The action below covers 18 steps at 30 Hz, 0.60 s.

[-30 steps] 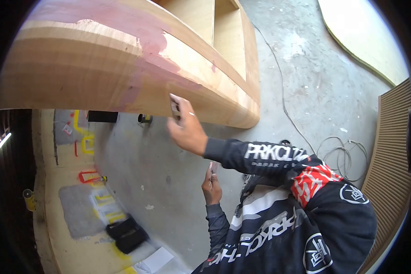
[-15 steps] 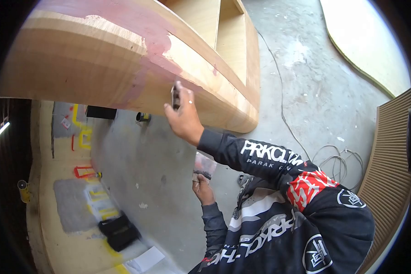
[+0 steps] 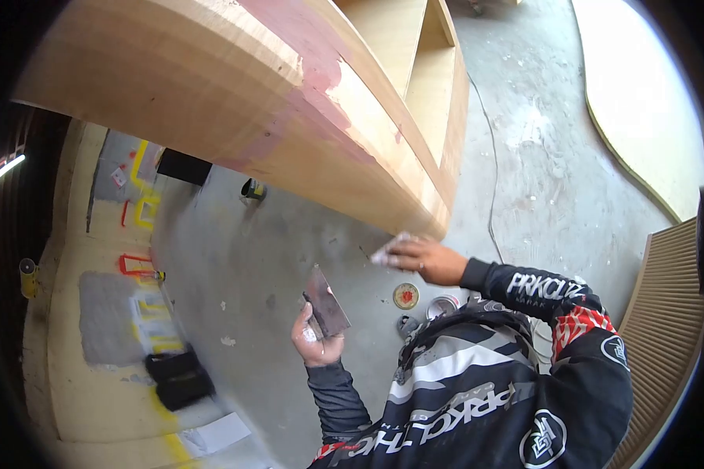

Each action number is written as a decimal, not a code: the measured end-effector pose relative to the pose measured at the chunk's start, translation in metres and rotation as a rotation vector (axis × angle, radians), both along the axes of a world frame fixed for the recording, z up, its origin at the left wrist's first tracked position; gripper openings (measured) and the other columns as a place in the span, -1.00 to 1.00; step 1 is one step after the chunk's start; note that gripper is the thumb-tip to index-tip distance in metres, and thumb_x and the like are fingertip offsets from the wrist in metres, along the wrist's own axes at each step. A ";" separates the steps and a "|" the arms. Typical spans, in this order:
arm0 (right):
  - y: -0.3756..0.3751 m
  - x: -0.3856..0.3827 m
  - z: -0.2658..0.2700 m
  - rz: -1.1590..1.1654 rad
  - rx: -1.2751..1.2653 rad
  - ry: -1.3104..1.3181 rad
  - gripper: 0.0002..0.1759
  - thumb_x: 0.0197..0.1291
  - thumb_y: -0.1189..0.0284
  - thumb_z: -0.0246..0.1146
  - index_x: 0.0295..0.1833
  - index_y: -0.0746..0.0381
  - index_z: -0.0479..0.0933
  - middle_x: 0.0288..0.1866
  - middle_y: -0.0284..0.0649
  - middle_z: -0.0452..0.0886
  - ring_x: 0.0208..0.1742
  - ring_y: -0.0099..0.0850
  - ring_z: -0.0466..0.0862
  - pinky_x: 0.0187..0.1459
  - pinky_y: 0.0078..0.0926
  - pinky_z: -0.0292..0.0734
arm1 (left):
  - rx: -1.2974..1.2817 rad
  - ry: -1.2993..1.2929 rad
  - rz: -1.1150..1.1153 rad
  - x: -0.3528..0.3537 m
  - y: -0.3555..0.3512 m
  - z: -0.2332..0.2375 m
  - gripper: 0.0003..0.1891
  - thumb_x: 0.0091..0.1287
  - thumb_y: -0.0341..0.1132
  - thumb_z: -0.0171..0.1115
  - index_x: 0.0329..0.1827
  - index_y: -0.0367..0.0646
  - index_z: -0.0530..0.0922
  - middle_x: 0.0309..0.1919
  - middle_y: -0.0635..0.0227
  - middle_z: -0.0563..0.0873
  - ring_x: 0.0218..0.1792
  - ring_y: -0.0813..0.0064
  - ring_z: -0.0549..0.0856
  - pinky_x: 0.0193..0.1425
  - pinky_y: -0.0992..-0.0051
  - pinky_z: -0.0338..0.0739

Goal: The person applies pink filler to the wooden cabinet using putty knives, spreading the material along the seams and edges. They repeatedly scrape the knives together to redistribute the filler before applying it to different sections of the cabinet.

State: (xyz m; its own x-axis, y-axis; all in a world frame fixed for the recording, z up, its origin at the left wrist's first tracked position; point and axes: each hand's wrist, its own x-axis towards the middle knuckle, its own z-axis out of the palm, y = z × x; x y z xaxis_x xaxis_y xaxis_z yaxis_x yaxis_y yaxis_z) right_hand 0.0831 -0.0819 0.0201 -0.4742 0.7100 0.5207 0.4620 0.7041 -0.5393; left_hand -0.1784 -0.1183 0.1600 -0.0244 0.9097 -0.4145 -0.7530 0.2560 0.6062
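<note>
A flat rectangular plate [image 3: 330, 309] with pink smears is gripped by my left hand [image 3: 314, 340], whose fingers and thumb carry whitish residue. My right hand [image 3: 430, 259] is out over the floor just below the near corner of a wooden cabinet [image 3: 211, 102]. Its fingers are closed on a thin flat filler spreader [image 3: 389, 248], coated pale pink and partly covered by the fingers. Pink filler [image 3: 321, 94] lies in a broad patch along the cabinet's curved edge, thinning out over the lower face.
A round lid with red paste [image 3: 406, 296] and an open tin [image 3: 443, 306] are near my body. Farther off are a dark can [image 3: 252, 190] and a black box [image 3: 184, 166]. A cable [image 3: 493, 172] crosses the floor; a ribbed panel [image 3: 655, 305] stands at right.
My right hand has left the cabinet's face and come back toward my body with the spreader. My left hand has shifted left, and the plate is turned differently. The view has tilted too.
</note>
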 end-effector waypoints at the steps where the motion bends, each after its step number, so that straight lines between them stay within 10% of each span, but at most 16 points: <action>1: 0.018 0.005 0.006 -0.123 0.063 0.046 -0.37 0.20 0.48 0.22 0.43 0.07 0.36 0.40 -0.13 0.41 0.38 -0.10 0.43 0.33 -0.09 0.36 | 0.061 0.004 -0.041 -0.001 0.000 -0.001 -0.58 0.40 -0.33 0.06 0.29 -0.27 0.45 0.18 0.11 0.64 0.17 0.33 0.66 0.13 0.32 0.70; 8: 0.124 0.024 0.094 -0.618 0.598 -0.030 -0.19 0.08 0.47 0.30 0.50 -0.11 0.29 0.50 -0.31 0.31 0.45 -0.19 0.32 0.49 -0.04 0.14 | -0.049 0.059 -0.158 0.013 -0.010 -0.030 -0.51 0.33 -0.31 0.13 0.32 -0.28 0.44 0.20 0.13 0.62 0.21 0.23 0.62 0.30 0.23 0.51; 18: 0.151 0.034 0.042 -0.541 0.596 -0.224 -0.24 0.23 0.32 0.23 0.53 -0.29 0.19 0.61 -0.42 0.12 0.59 -0.24 0.14 0.59 -0.02 -0.02 | -0.131 0.130 -0.074 0.003 -0.036 -0.042 -0.53 0.34 -0.29 0.09 0.32 -0.22 0.46 0.20 0.20 0.64 0.16 0.32 0.65 0.17 0.32 0.58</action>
State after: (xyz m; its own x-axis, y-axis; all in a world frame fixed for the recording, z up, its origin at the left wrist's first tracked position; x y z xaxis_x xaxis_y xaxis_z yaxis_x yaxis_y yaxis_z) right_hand 0.1175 0.0689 0.0621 -0.2843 0.5045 0.8153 0.8701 0.4930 -0.0016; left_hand -0.1757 -0.1543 0.1181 -0.0209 0.8494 -0.5273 -0.6468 0.3907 0.6550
